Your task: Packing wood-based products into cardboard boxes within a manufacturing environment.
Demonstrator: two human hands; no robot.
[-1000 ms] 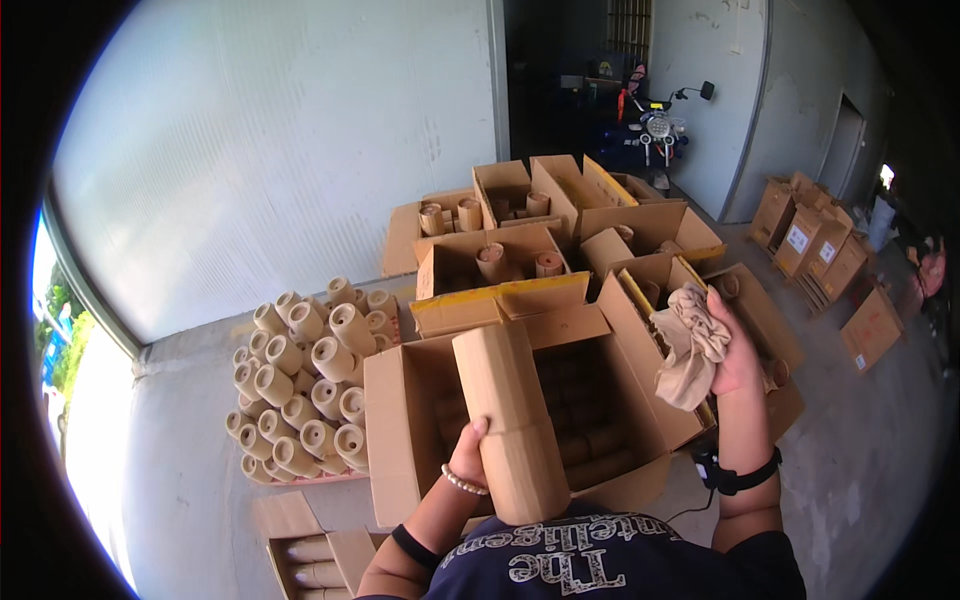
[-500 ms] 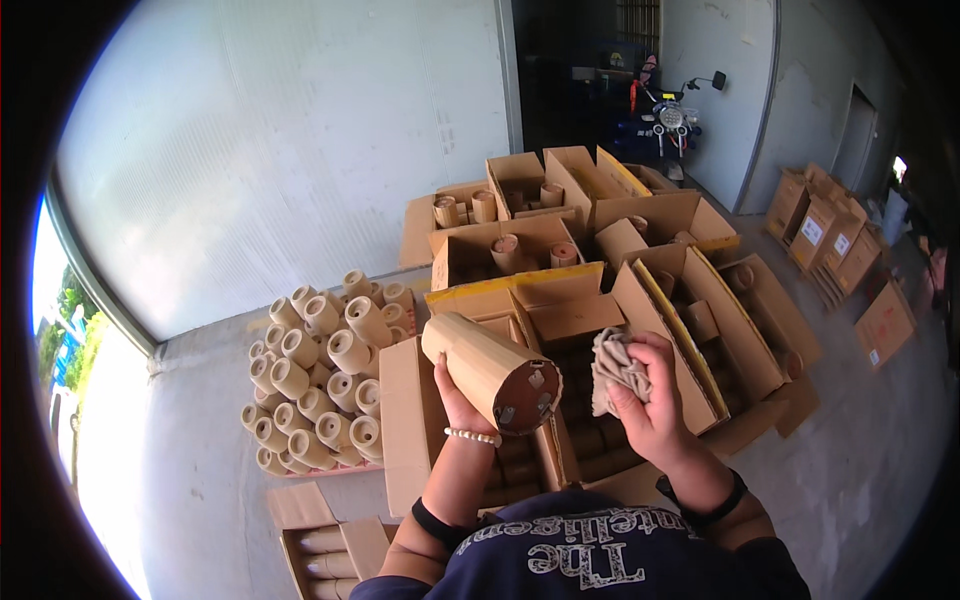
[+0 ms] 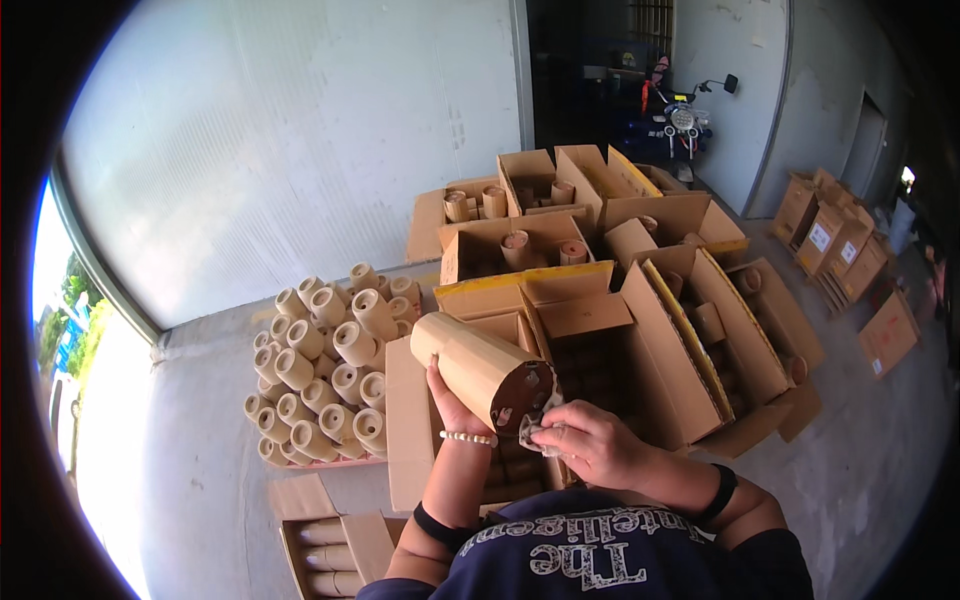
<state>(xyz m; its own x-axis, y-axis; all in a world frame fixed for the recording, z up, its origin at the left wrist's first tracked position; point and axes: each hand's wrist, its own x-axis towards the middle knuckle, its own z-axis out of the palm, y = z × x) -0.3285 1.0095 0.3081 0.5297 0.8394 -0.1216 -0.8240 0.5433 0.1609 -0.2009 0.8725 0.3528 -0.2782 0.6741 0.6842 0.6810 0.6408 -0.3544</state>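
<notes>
A large light wooden cylinder [image 3: 465, 365] lies tilted in my left hand [image 3: 455, 405], whose fingers wrap it from below. Its dark brown end with grey patches faces right and toward me. My right hand [image 3: 590, 440] pinches a crumpled greyish-beige cloth [image 3: 540, 425] and presses it against the rim of that dark end. Below both hands stands an open cardboard box [image 3: 585, 312] with rows of cylinders inside, partly hidden by my arms and the wooden cylinder.
Several pale hollow cylinders [image 3: 320, 350] are piled at the left on a reddish base. More open boxes [image 3: 525, 235] holding brown cylinders stand ahead. A small box of cylinders [image 3: 330, 555] sits near my left elbow. Cartons [image 3: 835, 225] and a motorbike [image 3: 682, 120] are farther off.
My right hand has moved left and down, bringing the cloth from beside the cylinder onto its dark end. The left hand still holds the cylinder, slightly shifted. The view has turned a little.
</notes>
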